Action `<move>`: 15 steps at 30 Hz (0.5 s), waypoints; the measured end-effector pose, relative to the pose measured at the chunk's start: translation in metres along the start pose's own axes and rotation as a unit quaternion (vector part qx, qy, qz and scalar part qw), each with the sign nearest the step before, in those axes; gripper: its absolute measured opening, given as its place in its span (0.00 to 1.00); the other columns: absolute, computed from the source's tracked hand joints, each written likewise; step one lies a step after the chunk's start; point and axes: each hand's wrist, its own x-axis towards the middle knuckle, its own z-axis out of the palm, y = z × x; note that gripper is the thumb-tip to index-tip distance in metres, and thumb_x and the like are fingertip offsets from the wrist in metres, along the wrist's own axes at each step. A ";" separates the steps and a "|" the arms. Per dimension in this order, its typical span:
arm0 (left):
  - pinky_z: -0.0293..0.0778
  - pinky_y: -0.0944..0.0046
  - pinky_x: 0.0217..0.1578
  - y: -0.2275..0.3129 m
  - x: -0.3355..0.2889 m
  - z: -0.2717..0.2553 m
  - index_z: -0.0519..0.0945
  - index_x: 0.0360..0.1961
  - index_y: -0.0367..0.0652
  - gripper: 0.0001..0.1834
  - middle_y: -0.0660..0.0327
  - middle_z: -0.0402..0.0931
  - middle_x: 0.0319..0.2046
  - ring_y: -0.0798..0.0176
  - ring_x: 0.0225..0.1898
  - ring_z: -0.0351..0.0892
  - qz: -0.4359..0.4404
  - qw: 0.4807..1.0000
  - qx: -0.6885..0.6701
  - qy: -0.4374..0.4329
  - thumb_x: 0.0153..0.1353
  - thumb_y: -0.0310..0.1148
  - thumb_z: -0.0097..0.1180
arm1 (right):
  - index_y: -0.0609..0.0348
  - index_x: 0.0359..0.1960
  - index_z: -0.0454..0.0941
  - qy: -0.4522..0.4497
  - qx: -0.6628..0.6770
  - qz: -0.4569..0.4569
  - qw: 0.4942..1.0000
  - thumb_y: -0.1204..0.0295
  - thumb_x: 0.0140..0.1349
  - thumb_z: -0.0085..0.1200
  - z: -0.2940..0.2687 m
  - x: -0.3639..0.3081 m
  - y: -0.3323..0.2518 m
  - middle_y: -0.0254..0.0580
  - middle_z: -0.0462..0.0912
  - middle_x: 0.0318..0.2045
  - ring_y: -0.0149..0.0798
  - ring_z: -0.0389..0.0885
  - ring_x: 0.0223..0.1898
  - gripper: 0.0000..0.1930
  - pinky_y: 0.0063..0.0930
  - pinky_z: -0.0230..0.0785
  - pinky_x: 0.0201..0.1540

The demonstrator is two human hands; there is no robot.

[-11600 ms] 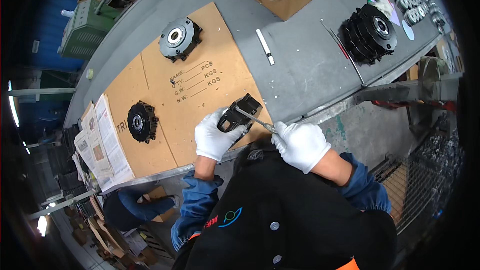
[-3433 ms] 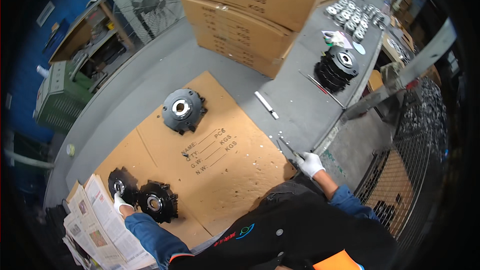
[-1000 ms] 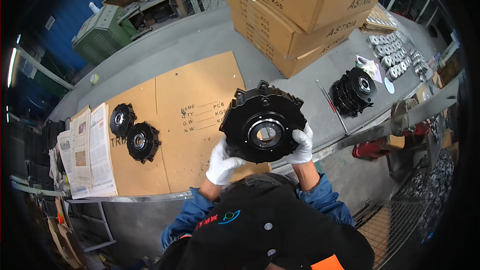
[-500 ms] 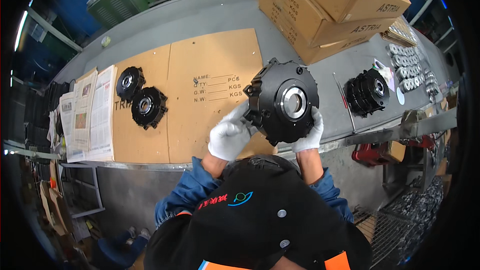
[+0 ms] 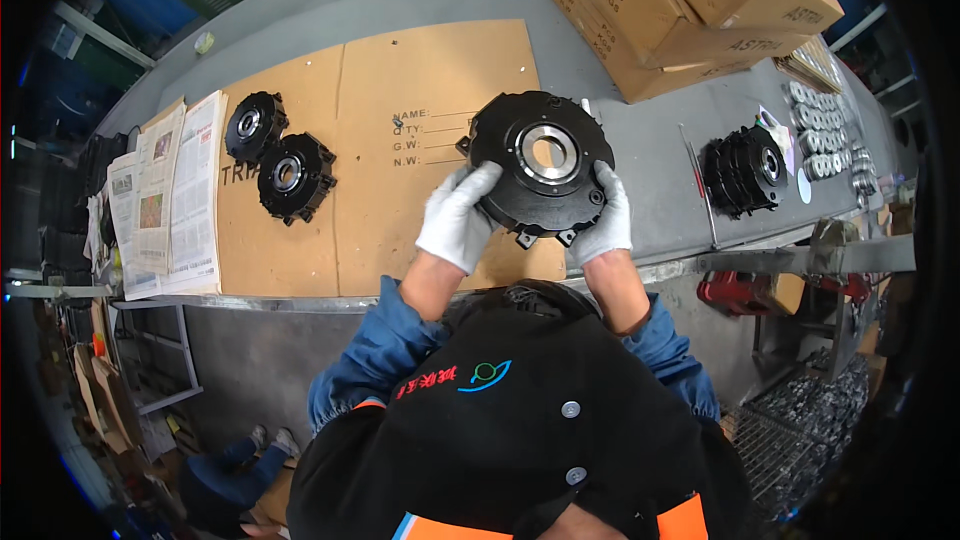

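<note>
Both my hands, in white gloves, hold up a round black metal housing (image 5: 505, 185) with lugs round its rim and a bright steel ring about its central hole. My left hand (image 5: 457, 217) grips its lower left edge, thumb on the front face. On the right edge, my right hand (image 5: 606, 215) is closed round it, with most of its fingers hidden behind. The housing hangs over the cardboard sheet (image 5: 380, 240). Two similar black housings (image 5: 290, 177) lie on the sheet's left part, touching or nearly so. More black housings (image 5: 742, 172) stand together on the grey table at right.
Cardboard boxes (image 5: 690, 20) are stacked at the back right. Several silver rings (image 5: 822, 130) stand in rows at far right, near a thin rod (image 5: 703, 190). Newspapers (image 5: 195, 200) lie at the left. A person's legs (image 5: 235, 475) show at lower left, beyond the table's front edge.
The housing has turned and tilted in my hands, its ring moving left and up. My left thumb now lies on its face. The view has shifted slightly, with the table appearing higher.
</note>
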 end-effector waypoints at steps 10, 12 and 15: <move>0.75 0.52 0.47 0.037 0.050 -0.051 0.77 0.39 0.40 0.14 0.57 0.79 0.38 0.52 0.40 0.79 0.011 0.977 -0.141 0.159 0.48 0.26 0.55 | 0.58 0.52 0.74 -0.050 -0.258 -0.009 0.965 0.62 0.64 0.53 0.008 0.047 0.041 0.39 0.80 0.44 0.34 0.80 0.38 0.18 0.30 0.74 0.36; 0.75 0.54 0.48 0.047 0.082 -0.094 0.79 0.32 0.40 0.09 0.58 0.80 0.34 0.54 0.39 0.79 0.056 0.968 -0.168 0.177 0.46 0.22 0.57 | 0.62 0.54 0.72 -0.029 -0.388 -0.054 0.920 0.64 0.64 0.52 0.004 0.039 0.035 0.40 0.79 0.43 0.32 0.79 0.36 0.20 0.27 0.73 0.34; 0.76 0.55 0.45 0.077 0.130 -0.132 0.81 0.30 0.41 0.08 0.59 0.80 0.33 0.56 0.38 0.80 0.135 0.957 -0.178 0.183 0.46 0.22 0.57 | 0.65 0.51 0.75 -0.027 -0.414 -0.034 0.909 0.68 0.65 0.52 -0.035 0.034 0.011 0.42 0.81 0.37 0.31 0.80 0.31 0.16 0.24 0.73 0.31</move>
